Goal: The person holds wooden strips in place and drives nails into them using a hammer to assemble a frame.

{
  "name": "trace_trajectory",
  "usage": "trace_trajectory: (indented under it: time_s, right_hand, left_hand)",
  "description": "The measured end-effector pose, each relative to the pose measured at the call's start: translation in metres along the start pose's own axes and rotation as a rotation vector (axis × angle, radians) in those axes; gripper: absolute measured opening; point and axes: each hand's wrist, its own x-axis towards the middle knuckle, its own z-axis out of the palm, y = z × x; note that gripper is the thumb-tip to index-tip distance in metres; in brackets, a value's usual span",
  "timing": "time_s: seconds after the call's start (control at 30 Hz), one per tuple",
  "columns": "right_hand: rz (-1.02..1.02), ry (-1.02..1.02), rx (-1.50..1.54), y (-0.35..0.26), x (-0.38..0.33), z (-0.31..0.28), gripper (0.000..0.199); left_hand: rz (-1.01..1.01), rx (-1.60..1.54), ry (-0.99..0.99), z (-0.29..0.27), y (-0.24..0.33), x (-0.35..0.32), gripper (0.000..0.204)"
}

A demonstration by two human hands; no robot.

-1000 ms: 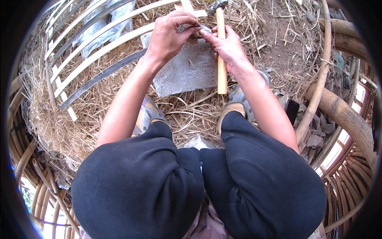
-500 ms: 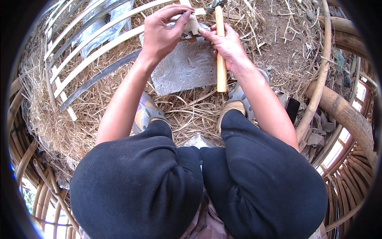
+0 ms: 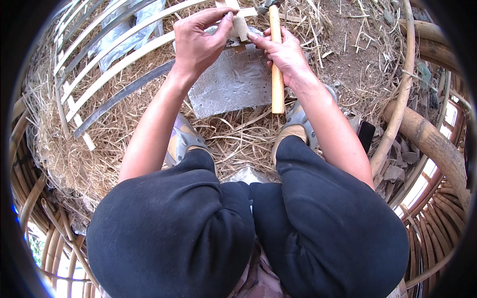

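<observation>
A hammer [image 3: 277, 82] with a pale wooden handle and a dark metal head points away from me, held by my right hand [image 3: 288, 57]. The thumb of that hand touches the end of a short pale bamboo strip [image 3: 241, 29]. My left hand [image 3: 199, 42] pinches thumb and forefinger together beside the strip; what is between the fingertips is too small to make out. The strip crosses a long curved slat [image 3: 144, 49] of the lattice. Beneath both hands lies a rough grey concrete block [image 3: 229, 84].
To the left spreads a lattice of pale and dark bamboo slats [image 3: 117, 99], with clear plastic sheeting [image 3: 130, 32] among them. Straw [image 3: 238, 144] covers the ground around my feet. A dark phone-like object [image 3: 366, 135] lies at right, near thick bamboo poles [image 3: 427, 134].
My left hand has shifted slightly left and down, and the slats have moved a little left with it. The right hand keeps its grip on the hammer, almost unmoved.
</observation>
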Motion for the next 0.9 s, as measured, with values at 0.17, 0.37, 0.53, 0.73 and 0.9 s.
trace_trajectory:
  time_s: [0.17,0.37,0.53,0.73,0.9]
  right_hand:
    - [0.008,0.001,0.006,0.0,-0.001,0.001,0.049]
    - [0.009,0.001,0.003,0.0,0.0,-0.005,0.051]
    - [0.014,-0.007,-0.018,-0.005,-0.003,0.0,0.053]
    - [-0.001,0.0,-0.032,-0.003,-0.001,-0.001,0.053]
    - [-0.012,-0.013,-0.008,-0.001,-0.001,-0.002,0.05]
  left_hand:
    - [-0.041,-0.021,-0.007,0.002,-0.003,-0.001,0.02]
    - [-0.105,-0.034,-0.005,0.003,0.011,0.006,0.021]
    - [0.158,0.076,0.06,0.001,0.007,0.009,0.026]
    - [-0.178,-0.167,-0.053,-0.004,0.013,0.009,0.022]
    - [-0.24,-0.126,-0.057,-0.002,0.024,0.011,0.022]
